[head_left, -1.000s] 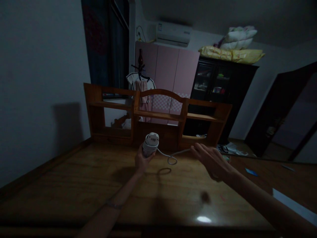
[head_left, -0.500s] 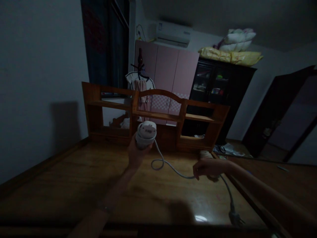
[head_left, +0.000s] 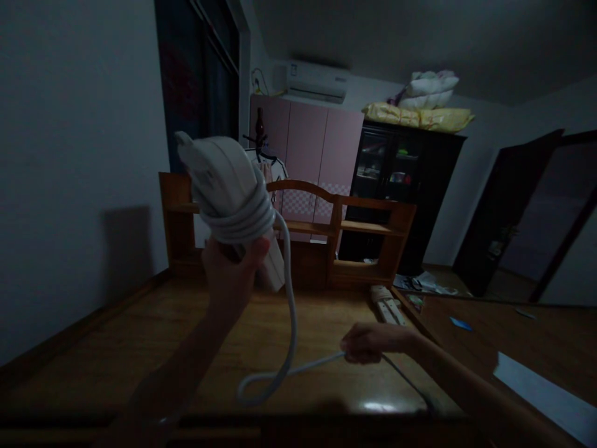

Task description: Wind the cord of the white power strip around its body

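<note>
My left hand (head_left: 228, 270) is closed around a white power strip (head_left: 228, 171), raised and tilted above the wooden desk. Several turns of its white cord (head_left: 240, 221) are wound around the strip's middle. From there the cord hangs in a loop and runs right to my right hand (head_left: 368, 342), whose fingers pinch it low over the desk. Beyond that hand the cord trails toward the desk's front edge, where its end is dark and hard to make out. Behind my right hand lies a second power strip (head_left: 389, 308) with its cord wrapped around it.
The wooden desk (head_left: 196, 336) has a low shelf unit (head_left: 368, 230) along its back. A white wall (head_left: 79, 155) borders the left. On the lower surface to the right lie a white sheet (head_left: 550, 392) and a small blue item (head_left: 461, 323).
My left hand has lifted and tilted the power strip, bringing it closer and to the left. My right hand has shifted left and slightly down with the cord. The view has shifted somewhat.
</note>
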Available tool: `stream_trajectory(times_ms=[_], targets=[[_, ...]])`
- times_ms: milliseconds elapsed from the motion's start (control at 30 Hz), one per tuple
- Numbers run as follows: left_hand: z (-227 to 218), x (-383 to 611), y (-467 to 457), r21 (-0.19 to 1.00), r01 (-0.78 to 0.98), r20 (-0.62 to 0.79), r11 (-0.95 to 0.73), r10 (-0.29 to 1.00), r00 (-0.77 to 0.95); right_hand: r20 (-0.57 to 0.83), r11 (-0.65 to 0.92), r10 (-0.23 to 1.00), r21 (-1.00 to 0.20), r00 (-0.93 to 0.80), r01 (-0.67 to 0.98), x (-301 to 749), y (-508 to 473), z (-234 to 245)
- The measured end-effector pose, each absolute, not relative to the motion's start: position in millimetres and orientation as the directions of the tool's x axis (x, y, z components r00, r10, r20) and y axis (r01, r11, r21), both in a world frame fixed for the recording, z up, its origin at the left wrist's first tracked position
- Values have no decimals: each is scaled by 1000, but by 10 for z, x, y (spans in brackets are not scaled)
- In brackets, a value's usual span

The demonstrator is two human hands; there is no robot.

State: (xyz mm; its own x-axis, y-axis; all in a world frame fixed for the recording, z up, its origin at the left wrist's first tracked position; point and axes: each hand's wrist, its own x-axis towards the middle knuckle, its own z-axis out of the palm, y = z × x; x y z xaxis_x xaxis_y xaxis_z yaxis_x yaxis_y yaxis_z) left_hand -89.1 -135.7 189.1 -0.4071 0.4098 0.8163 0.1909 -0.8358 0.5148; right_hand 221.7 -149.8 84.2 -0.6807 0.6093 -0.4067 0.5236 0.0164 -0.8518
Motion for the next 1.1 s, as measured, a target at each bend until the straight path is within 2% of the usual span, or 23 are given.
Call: stream_trajectory(times_ms=[67,133,200,267,367,467,500,567,667,733,800,967,1100], targets=[[2039,-832,-1297,470,176,836,-865,373,-402,-507,183,454,-752,-733,634,2012,-1675,770],[2160,-801,-1203,437,260,857,-861,311,-411,-562,299,348,-692,-750,657,1819,-1907,751],[2216,-806,-1075,434,366,869,-823,275,-412,-529,380,367,-666,-766,642,1678,-2176,835],[2186,-854,-919,442,442,876,-780,269,-400,-427,437,442,-666,-789,605,1614,-2438,1018],[1992,-993,-652,455,512,886,-729,310,-345,-204,426,668,-683,-715,593,1631,-2689,1335],[1688,-1136,-391,536,576,843,-617,422,-333,183,467,850,-694,-493,548,1678,-2657,1524],[1577,-1167,-318,553,606,830,-572,443,-340,339,504,860,-672,-381,542,1686,-2587,1557],[1354,-1189,-200,565,663,810,-492,482,-333,602,569,785,-608,-147,554,1693,-2394,1612],[1029,-1138,-89,574,725,761,-381,575,-300,796,616,593,-544,119,570,1693,-2041,1719],[828,-1071,-39,551,756,724,-355,653,-221,831,641,512,-539,218,546,1689,-1788,1792],[643,-995,7,509,794,687,-332,713,-143,821,661,505,-567,267,492,1684,-1518,1817],[270,-829,113,355,839,622,-411,774,116,668,635,676,-742,312,216,1762,-784,1522],[21,-748,186,261,825,577,-501,766,283,494,497,783,-862,379,97,2020,-208,1078]])
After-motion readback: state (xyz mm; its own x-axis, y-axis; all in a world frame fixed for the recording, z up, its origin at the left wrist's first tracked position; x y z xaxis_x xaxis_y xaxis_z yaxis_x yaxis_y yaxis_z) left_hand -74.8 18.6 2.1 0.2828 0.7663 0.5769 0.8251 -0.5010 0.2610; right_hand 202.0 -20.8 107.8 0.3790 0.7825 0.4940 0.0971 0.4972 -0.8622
